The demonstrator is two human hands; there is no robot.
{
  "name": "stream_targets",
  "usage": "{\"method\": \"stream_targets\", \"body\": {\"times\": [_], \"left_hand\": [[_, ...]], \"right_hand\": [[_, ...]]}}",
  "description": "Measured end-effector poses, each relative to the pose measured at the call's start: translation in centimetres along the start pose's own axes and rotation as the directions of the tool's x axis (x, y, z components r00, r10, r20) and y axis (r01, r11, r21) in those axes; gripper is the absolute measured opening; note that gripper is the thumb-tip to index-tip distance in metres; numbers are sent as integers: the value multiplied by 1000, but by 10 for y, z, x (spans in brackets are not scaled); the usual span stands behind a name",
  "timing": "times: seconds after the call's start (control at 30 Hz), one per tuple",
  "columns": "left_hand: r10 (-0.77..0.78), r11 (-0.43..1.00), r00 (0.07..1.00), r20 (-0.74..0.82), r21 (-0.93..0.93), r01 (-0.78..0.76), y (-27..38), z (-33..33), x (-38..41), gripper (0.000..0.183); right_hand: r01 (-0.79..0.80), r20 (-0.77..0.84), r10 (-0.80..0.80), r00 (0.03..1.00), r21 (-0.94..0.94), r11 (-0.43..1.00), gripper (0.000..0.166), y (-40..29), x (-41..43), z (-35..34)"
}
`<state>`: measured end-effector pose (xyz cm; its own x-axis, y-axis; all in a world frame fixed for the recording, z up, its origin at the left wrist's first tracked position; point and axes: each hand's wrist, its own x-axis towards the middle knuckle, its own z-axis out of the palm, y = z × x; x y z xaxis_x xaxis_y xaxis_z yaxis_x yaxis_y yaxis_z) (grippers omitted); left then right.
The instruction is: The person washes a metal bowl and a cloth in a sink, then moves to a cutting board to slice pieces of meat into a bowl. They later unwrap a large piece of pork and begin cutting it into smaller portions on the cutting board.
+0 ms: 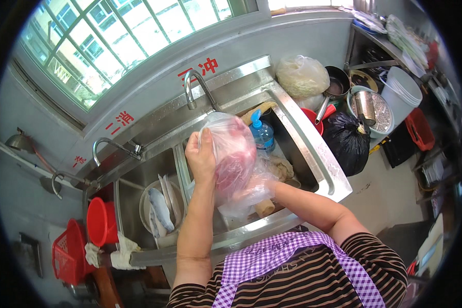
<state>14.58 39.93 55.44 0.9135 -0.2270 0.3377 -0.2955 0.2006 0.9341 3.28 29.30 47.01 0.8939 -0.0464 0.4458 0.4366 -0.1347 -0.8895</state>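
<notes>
A clear plastic bag with raw red meat in it (235, 165) is held up over the right basin of a steel sink (331, 184). My left hand (201, 156) grips the bag's upper left side, thumb up. Inside or behind the clear plastic at the lower right, my right hand (254, 186) lies against the meat; its fingers are blurred by the film. Behind the bag, a blue pump bottle (262, 134) stands in the basin, with a pale cloth-like lump (281, 168) nearer me. In the left basin, several pieces of fish (161, 208) lie in a round bowl (143, 210).
Curved taps (202, 86) rise behind the basins. A red bucket (99, 221) and red basket (67, 252) are at the left. Right of the sink are a bag of pale food (302, 75), a saucepan (337, 82), a black plastic bag (346, 142) and white buckets (400, 92).
</notes>
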Motion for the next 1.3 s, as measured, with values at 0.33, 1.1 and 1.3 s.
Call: {"method": "stream_targets", "body": {"times": [0.33,1.1,1.3], "left_hand": [[-191,825,982,0,-541,160,81,14,-1,22],[-57,797,917,-395,-571,-197,123,-231,29,38],[-175,779,980,-96,-622,78,75,-171,26,26]], "right_hand": [[-298,305,300,904,952,-70,57,-11,12,-78],[517,-773,222,594,578,631,67,-142,7,-200],[360,-981,138,135,179,916,77,-227,-72,-209]]}}
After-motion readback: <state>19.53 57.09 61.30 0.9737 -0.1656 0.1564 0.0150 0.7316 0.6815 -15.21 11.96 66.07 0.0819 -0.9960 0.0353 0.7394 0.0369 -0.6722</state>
